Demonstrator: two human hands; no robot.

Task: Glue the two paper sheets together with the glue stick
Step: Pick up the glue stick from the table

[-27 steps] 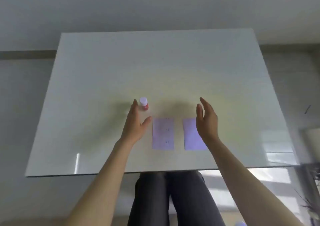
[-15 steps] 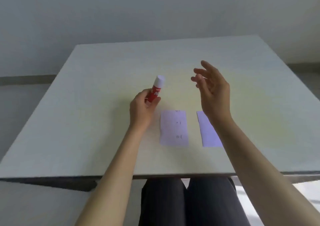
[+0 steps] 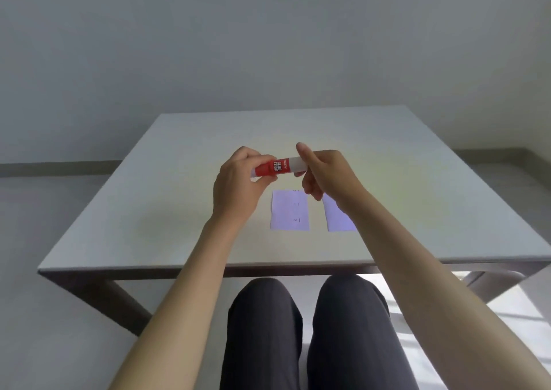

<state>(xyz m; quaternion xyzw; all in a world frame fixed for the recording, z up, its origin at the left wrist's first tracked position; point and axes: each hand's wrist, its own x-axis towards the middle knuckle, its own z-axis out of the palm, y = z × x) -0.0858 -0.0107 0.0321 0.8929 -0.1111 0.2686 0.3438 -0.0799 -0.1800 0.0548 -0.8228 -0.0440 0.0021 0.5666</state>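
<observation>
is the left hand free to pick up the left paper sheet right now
Probably not: the left hand is shut on the glue stick, which the right hand also grips. The left paper sheet lies uncovered below.

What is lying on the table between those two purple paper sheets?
Nothing. In the head view, a bare strip of table separates the left sheet from the right sheet; the glue stick is held above, in both hands.

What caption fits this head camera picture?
Both hands hold a capped glue stick above two paper sheets.
</observation>
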